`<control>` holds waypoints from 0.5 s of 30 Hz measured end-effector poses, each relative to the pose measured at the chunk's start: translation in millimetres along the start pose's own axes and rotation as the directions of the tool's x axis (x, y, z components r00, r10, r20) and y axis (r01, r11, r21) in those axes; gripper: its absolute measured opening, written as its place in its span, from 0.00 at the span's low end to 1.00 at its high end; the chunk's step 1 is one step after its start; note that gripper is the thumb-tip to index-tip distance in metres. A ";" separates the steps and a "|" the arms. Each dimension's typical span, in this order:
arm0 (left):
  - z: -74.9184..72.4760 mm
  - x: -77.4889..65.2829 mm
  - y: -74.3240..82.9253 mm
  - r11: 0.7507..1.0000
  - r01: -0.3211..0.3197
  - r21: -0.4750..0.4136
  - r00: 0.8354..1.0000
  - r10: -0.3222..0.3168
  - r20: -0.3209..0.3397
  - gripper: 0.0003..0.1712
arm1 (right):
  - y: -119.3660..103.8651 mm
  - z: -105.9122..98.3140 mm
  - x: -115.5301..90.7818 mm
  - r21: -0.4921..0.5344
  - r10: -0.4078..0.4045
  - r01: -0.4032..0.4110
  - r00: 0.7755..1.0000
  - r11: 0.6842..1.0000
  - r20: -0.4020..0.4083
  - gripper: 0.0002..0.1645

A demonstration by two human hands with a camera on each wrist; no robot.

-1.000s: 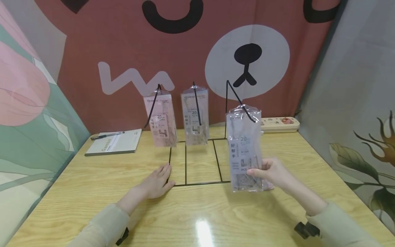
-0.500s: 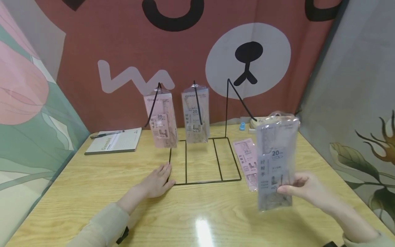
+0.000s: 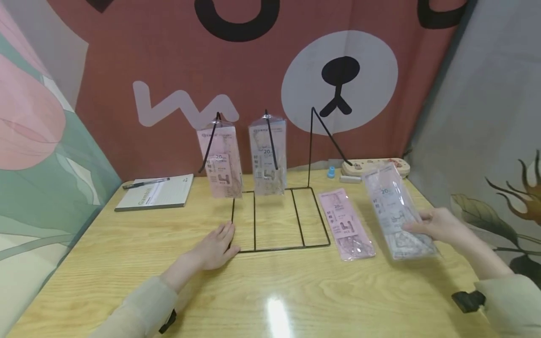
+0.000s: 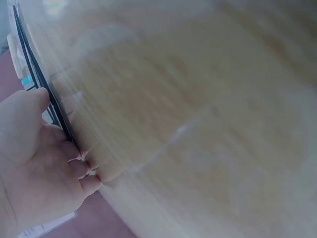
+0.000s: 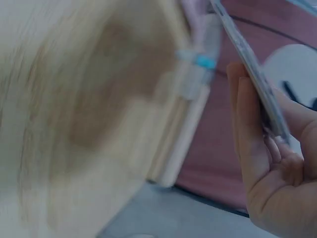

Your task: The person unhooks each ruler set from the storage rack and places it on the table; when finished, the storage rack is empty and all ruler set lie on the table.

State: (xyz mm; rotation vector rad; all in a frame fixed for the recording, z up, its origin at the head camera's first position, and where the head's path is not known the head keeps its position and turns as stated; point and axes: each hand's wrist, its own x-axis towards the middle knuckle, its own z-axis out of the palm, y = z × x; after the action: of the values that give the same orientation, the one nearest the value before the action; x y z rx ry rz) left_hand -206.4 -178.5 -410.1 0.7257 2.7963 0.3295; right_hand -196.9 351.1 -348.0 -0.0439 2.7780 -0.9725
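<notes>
My right hand pinches a bluish packaged ruler set by its lower right side, thumb in front. The packet tilts over the right of the table; whether it touches the wood I cannot tell. In the right wrist view the ruler set shows edge-on between thumb and fingers. A pink ruler set lies flat to its left. My left hand rests on the table, straight fingers touching the front left of a black wire rack. A pink ruler set and a bluish one hang from two rack hooks; the right hook is bare.
A notebook with a pen on it lies at the back left. Along the back right are a cream case, a small blue item and a small white block. A printed curtain stands behind the table.
The bluish ruler set has come off the right hook and moved right with my right hand, now tilted back. The pink set on the table is uncovered. My left hand has stayed put.
</notes>
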 end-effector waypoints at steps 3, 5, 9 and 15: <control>-0.9 -0.4 0.2 1.000 0.003 -0.004 1.000 -0.003 0.003 0.39 | 6.6 5.6 21.0 0.011 0.024 -0.025 0.996 1.000 0.081 0.35; -0.7 0.2 -0.5 1.000 0.002 -0.005 1.000 -0.002 0.001 0.39 | 6.5 9.1 31.3 -0.004 0.039 -0.038 0.993 0.999 0.113 0.31; 0.3 0.8 -1.3 1.000 -0.008 0.003 1.000 0.008 -0.010 0.39 | 4.8 12.8 44.3 -0.095 0.037 -0.027 0.994 0.995 0.106 0.25; -0.8 0.1 0.0 1.000 0.005 -0.013 1.000 -0.005 0.002 0.39 | 4.8 15.9 46.8 -0.130 0.072 -0.061 0.995 0.990 0.075 0.18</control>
State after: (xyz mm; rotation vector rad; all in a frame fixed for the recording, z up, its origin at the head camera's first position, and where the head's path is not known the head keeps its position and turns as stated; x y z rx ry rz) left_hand -206.7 -178.5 -409.4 0.7152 2.7913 0.3452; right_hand -239.5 340.7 -371.3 -0.0083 2.7452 -0.7601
